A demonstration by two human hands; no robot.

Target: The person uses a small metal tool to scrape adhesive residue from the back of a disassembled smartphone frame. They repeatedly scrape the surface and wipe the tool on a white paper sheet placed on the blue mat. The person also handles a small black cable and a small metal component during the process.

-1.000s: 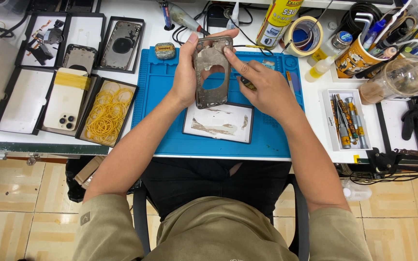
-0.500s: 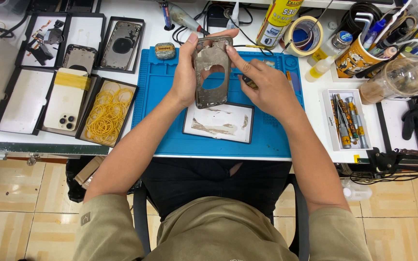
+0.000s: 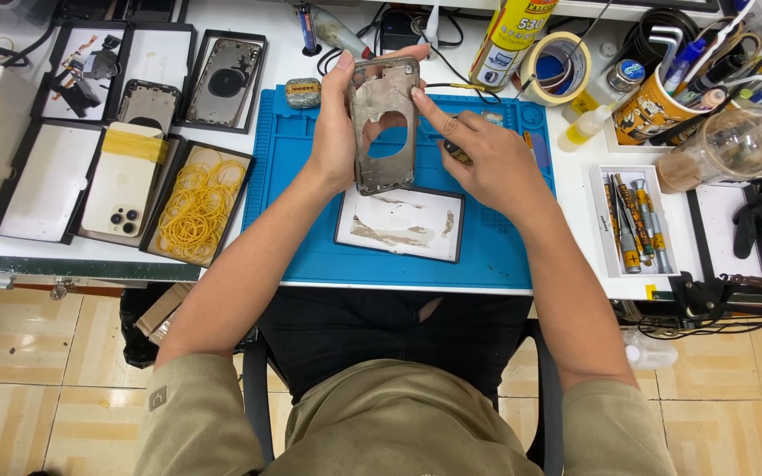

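Over the blue mat point(image 3: 504, 256), my left hand point(image 3: 335, 132) clamped a stripped phone frame point(image 3: 384, 123) upright while my right hand point(image 3: 487, 163), index finger extended, pressed its edge and pinched a small tool.

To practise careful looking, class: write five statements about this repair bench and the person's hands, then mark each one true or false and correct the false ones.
1. The left hand holds a phone frame above the blue mat. True.
2. The right hand rests flat on the mat, away from the frame. False: its forefinger touches the frame's right edge.
3. A tray of yellow rubber bands lies left of the mat. True.
4. The frame's back is whole, with no opening. False: a round hole shows the mat through it.
5. The roll of tape lies on the floor tiles. False: it lies on the table behind the mat.
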